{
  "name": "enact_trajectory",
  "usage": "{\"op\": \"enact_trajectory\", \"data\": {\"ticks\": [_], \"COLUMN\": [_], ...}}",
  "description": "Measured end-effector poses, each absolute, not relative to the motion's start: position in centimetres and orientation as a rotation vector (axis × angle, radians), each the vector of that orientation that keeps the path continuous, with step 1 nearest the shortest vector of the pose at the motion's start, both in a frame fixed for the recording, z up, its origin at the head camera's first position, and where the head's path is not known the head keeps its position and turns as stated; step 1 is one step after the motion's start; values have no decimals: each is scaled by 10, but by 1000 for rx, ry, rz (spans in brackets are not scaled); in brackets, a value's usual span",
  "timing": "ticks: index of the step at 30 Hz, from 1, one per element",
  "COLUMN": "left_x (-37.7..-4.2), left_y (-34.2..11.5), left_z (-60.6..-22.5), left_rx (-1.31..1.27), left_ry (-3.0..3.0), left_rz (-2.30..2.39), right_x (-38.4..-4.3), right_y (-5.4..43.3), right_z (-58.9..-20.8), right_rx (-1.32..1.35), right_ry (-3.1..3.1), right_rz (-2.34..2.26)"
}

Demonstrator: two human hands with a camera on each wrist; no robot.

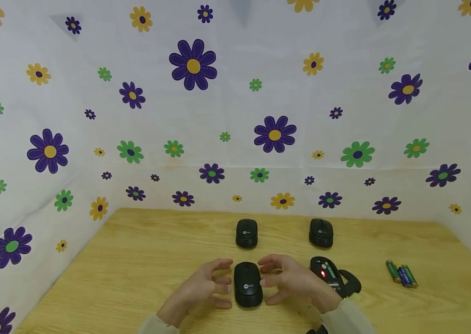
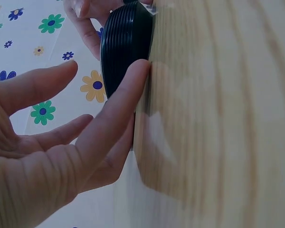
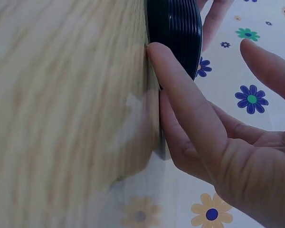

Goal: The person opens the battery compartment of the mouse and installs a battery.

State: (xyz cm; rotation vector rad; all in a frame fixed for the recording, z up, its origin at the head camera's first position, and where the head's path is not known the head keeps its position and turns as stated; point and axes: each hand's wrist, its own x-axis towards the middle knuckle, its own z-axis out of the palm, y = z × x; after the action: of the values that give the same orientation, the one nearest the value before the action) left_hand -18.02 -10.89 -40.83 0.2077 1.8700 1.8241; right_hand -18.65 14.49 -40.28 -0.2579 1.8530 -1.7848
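Note:
A black computer mouse (image 1: 248,285) sits upright on the wooden table between both hands. At its left side is my left hand (image 1: 204,285), fingers spread and loosely bent, apart from it in the head view. The right hand (image 1: 291,280) is on the other side, also with spread, bent fingers and little gap to the mouse. In the left wrist view the ribbed side of the mouse (image 2: 126,42) shows beyond the left hand (image 2: 61,152). Fingertips of the right hand (image 3: 218,133) reach down close to the table beside the mouse (image 3: 178,38); contact is unclear.
Two more black mice, one at back centre (image 1: 246,233) and one at back right (image 1: 321,233), stand on the table (image 1: 156,246). An upturned mouse (image 1: 326,273) shows a battery and red light, beside a black cover (image 1: 350,283). Several batteries (image 1: 402,274) lie right.

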Motion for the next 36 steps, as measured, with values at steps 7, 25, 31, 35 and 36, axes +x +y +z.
{"op": "enact_trajectory", "data": {"ticks": [7,25,31,35,36], "left_x": [-180,-179,-181,-182,-182], "left_y": [-106,-99,-97,-96,-96], "left_z": [-411,-412,-414,-415,-415], "left_rx": [199,311,314,320,316], "left_ry": [1855,1860,1930,1956,1964], "left_rz": [1826,1819,1795,1791,1786], "right_x": [-184,-187,-188,-188,-188], "right_y": [143,141,143,141,141], "right_z": [-402,-404,-405,-406,-406], "right_rx": [-253,-302,-302,-297,-295], "right_ry": [1857,1877,1889,1905,1906], "right_rz": [-1783,-1758,-1765,-1738,-1734]}}
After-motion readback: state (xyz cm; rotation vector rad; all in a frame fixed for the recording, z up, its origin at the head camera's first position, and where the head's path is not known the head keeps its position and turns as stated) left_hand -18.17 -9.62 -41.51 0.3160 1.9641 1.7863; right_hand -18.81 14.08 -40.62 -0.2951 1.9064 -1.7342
